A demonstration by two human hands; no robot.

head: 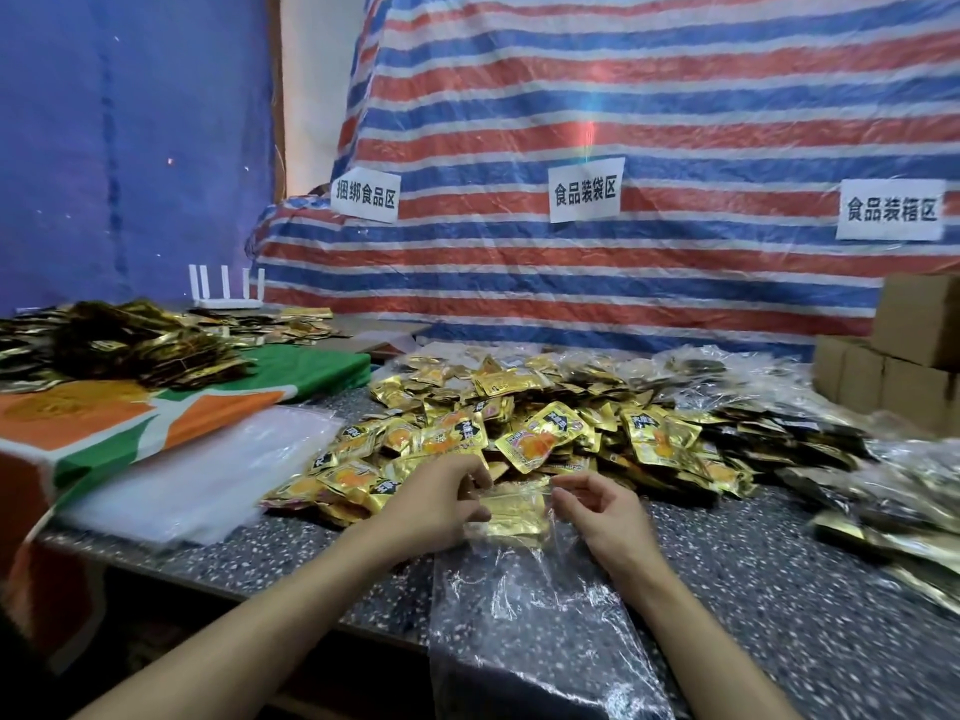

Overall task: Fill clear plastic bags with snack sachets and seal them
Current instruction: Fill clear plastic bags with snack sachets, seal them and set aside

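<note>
A clear plastic bag [524, 615] lies on the speckled counter in front of me, its mouth toward the pile. A few gold sachets [511, 514] show inside its upper end. My left hand [441, 504] pinches the left side of the bag's mouth. Opposite it, my right hand [597, 506] pinches the right side with curled fingers. Just beyond my hands spreads a large heap of gold snack sachets [545, 433] with orange print.
A stack of clear empty bags [208, 475] lies to the left beside an orange-and-green cloth [156, 413] bearing dark gold packets [119, 345]. Filled clear bags [893, 491] crowd the right. Cardboard boxes [904, 356] stand far right. A striped tarp with paper signs hangs behind.
</note>
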